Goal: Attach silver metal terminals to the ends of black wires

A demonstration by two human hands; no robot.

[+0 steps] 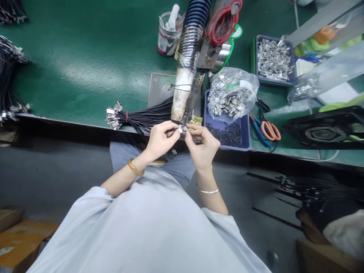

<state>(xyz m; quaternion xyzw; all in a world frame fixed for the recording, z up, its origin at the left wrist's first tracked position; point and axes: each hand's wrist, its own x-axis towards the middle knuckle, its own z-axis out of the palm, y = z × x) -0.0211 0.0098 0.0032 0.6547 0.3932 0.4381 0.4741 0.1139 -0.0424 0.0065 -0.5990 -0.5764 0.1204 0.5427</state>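
My left hand (163, 138) is closed in a pinch at the bench's front edge, with a small white-and-silver connector (180, 129) at its fingertips. Close against it, my right hand (202, 146) pinches a small silver metal connector piece (185, 128). The fingers partly hide how the two pieces meet. Just behind my left hand lies a bundle of black cables (148, 113), tied with a red band, its silver connector ends pointing left. The white nozzle of a ribbed hose (182, 91) comes down right above my fingertips, beside a thin metal rod.
A blue tray (247, 132) holds small black parts and a plastic bag of metal connectors (231, 94). Behind it stands a bin of metal shells (274, 60). Blue pliers (260, 131) and orange-handled cutters (270, 131) lie rightward. A tin (167, 38) stands behind; more cables (10, 76) lie left.
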